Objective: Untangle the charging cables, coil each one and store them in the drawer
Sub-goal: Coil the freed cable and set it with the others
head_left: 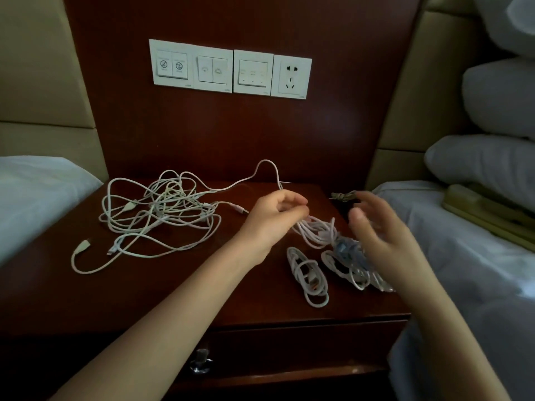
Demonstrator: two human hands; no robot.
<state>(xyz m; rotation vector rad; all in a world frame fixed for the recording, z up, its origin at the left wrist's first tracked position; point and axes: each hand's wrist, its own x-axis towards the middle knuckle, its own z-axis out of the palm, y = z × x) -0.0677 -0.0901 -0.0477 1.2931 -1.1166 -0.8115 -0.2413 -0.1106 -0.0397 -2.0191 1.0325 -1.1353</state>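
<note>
A tangle of white charging cables [162, 209] lies on the left half of the dark wooden nightstand [173, 290]. One white cable [260, 169] arcs up from the tangle to my left hand [269, 218], which pinches it above a half-wound white coil [317, 233]. My right hand [376, 227] hovers blurred just right of that coil, fingers spread, holding nothing. In front lie a finished white coil [309, 276] and a coiled bundle with a blue part [347, 256]. The drawer [289, 348] under the top is closed, with a clear knob [201, 361].
Beds with white sheets flank the nightstand, left [37, 192] and right [477, 256]. Pillows [492, 151] are stacked at the right. A wall panel of switches and a socket [231, 70] sits above. A small dark bundle [343, 195] lies at the back right corner.
</note>
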